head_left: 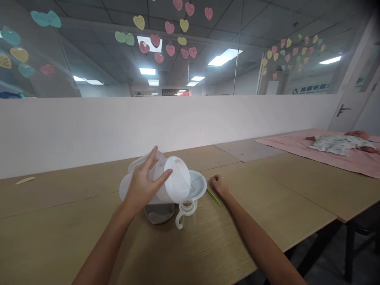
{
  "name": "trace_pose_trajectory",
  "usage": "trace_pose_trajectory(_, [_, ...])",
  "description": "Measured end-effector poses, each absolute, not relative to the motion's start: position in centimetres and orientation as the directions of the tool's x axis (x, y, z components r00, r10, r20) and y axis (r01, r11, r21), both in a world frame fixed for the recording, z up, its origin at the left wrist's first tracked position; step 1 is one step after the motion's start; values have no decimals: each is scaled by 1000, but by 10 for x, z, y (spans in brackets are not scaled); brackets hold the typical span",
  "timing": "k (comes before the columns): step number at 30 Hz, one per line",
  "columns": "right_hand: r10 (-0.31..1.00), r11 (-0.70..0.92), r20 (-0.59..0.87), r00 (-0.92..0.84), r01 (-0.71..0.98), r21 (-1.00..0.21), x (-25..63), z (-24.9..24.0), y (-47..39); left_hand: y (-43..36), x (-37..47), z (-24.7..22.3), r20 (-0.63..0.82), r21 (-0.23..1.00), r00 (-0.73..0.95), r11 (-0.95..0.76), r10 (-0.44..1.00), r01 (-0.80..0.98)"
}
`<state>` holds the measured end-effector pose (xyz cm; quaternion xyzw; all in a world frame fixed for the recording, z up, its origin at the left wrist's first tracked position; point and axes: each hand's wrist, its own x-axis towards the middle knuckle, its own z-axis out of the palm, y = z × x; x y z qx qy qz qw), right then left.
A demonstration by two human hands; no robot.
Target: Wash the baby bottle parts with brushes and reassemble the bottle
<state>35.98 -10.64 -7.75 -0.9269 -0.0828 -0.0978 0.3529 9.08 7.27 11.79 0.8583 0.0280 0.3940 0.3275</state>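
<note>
My left hand [141,187] is wrapped round a white, partly see-through plastic container [158,196] lying on its side, its round white end [178,180] facing right. Thumb and index finger are spread wide along it. Under it a shiny grey metal dish [159,214] shows in part. A pale shallow bowl [198,185] stands just behind and to the right, partly covered by the container. In front of that lies a white plastic ring with a hooked arm [186,209]. My right hand [219,184] rests closed on the table beside thin green sticks [213,196]; what it holds, if anything, is hidden.
The wooden table [267,206] reaches a low white wall [118,130] with glass above. On a pink cloth [291,144] at the right lies a small figure in a pale printed garment [332,144]. A flat pale strip [25,180] lies far left.
</note>
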Motion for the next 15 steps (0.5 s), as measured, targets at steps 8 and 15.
trace_pose_trajectory(8, [160,-790,191,968,242,-564,356,-75,-103,145,103,130,324,734,345,-4,881,-679])
trace_pose_trajectory(15, [225,-838,169,960,279,-469,354,-76,-102,194,105,117,-89,626,202,212,975,-751])
